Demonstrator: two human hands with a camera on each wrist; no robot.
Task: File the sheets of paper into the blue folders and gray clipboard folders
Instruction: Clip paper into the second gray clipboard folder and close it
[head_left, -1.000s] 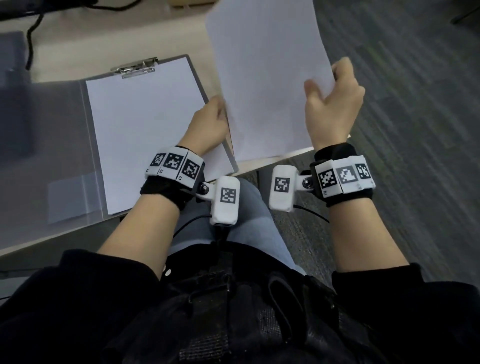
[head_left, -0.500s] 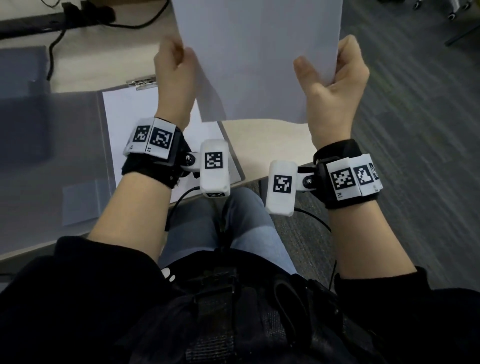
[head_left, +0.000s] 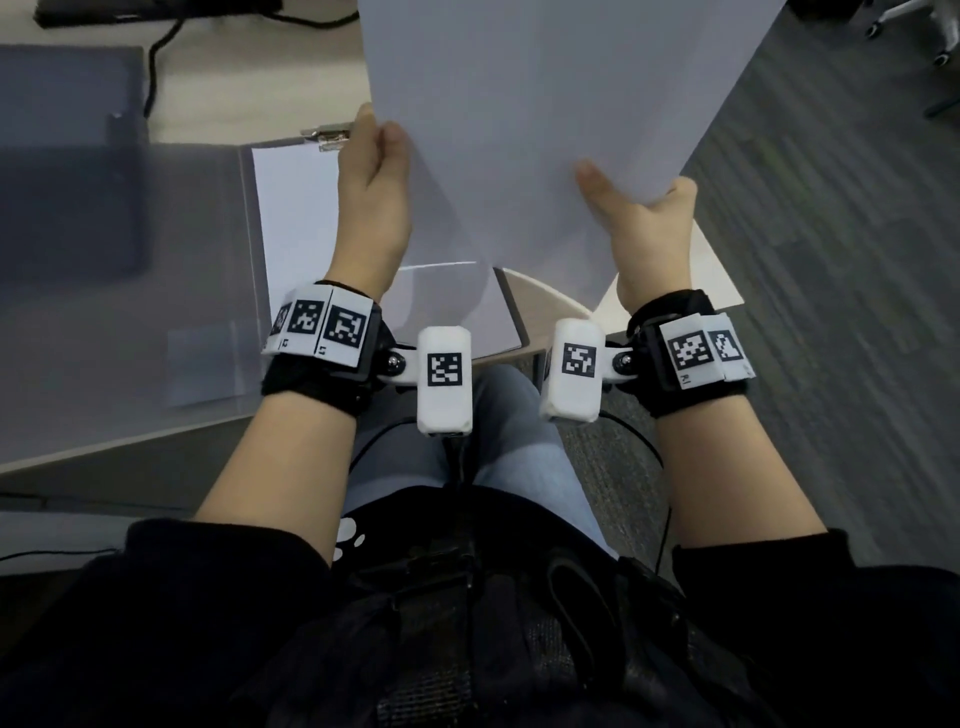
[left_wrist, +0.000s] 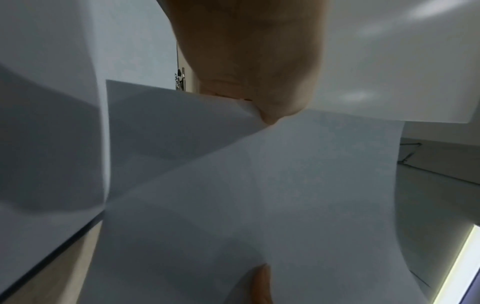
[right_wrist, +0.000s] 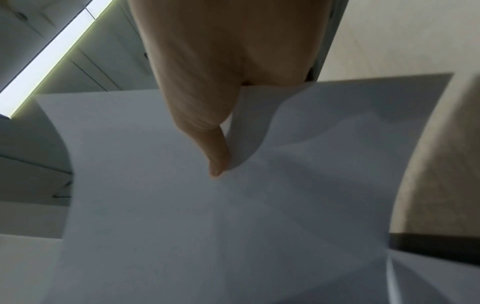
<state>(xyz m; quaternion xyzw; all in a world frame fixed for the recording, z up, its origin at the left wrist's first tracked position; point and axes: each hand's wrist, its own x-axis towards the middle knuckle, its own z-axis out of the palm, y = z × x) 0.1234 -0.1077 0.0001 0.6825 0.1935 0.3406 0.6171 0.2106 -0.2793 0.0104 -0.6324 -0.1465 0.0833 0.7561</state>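
Both hands hold a white sheet of paper (head_left: 545, 130) up above the open gray clipboard folder (head_left: 249, 249): left hand (head_left: 371, 192) pinches its left edge, right hand (head_left: 644, 223) grips the lower right, thumb on top.

Office, desk (head_left: 218, 98) with cables (head_left: 156, 62), grey carpet floor (head_left: 831, 312), chair castors (head_left: 935, 47)

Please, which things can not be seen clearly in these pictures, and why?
- Head view: the top of the held sheet is cut off by the upper edge.
- Head view: the clip of the gray clipboard folder is partly hidden by the left hand.
- Head view: the right hand fingers are behind the sheet.
- Both wrist views: the sheet hides the table; blurred.
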